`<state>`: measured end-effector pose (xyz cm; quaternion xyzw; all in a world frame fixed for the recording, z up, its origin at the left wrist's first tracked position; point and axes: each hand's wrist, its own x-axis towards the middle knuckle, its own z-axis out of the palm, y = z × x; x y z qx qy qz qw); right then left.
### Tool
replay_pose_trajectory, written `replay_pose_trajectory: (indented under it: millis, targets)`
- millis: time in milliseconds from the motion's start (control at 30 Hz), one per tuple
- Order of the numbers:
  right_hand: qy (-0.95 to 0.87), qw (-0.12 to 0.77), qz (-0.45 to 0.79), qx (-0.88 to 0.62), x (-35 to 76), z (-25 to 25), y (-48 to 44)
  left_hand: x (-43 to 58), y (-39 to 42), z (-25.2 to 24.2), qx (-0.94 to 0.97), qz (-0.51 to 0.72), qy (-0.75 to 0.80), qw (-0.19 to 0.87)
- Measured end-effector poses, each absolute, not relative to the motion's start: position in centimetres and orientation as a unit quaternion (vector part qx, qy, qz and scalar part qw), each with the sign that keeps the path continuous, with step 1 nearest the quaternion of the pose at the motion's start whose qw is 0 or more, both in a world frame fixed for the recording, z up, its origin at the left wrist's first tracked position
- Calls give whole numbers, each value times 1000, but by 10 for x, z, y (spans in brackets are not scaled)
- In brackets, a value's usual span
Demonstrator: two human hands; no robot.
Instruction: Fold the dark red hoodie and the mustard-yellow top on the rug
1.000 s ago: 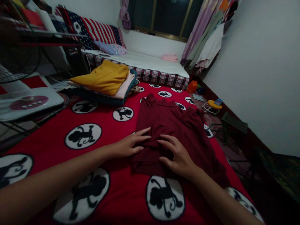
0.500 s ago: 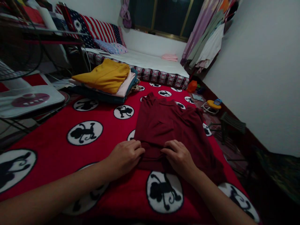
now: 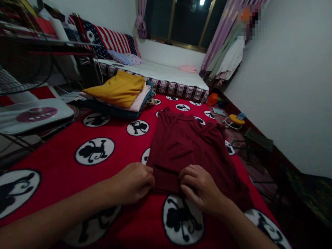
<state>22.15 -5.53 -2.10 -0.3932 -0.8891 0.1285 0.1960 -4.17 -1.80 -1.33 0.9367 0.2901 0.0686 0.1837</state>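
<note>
A maroon long-sleeved top [image 3: 178, 145] lies spread over a red blanket [image 3: 118, 148] with monkey pictures in white circles. Its lower edge faces me, and creases run across the cloth. My left hand [image 3: 137, 181] pinches the near left corner of the hem, fingers closed on the fabric. Farther along the same edge, my right hand [image 3: 198, 185] is curled with fingertips gripping the cloth. The fingertips of both hands are partly hidden.
A stack of folded clothes with a yellow garment [image 3: 119, 88] on top sits at the blanket's far left. Beyond is a bed [image 3: 160, 71]. A fan [image 3: 36, 112] stands left; a folding stool [image 3: 259, 138] and a yellow-seated stool [image 3: 236, 119] are right.
Both hands have moved slightly toward me with the hem. The bunched cloth between them now lies flatter, and the view has tilted up a little.
</note>
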Motion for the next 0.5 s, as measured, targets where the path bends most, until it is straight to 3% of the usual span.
replay_pose_trajectory:
  millis: [167, 267, 367, 500]
  targets:
    - [-800, 320, 90, -500, 231, -27, -21, -6, 11, 1, 911, 192, 305, 199]
    - [-750, 344, 20, -565, 245, -48, 14, 16, 44, -18, 879, 258, 368, 157]
    - [-720, 285, -32, -632, 255, -69, 41, 30, 70, -51, 877, 250, 403, 81]
    - [-731, 161, -7, -663, 260, -81, 49, 32, 75, -75, 887, 214, 409, 22]
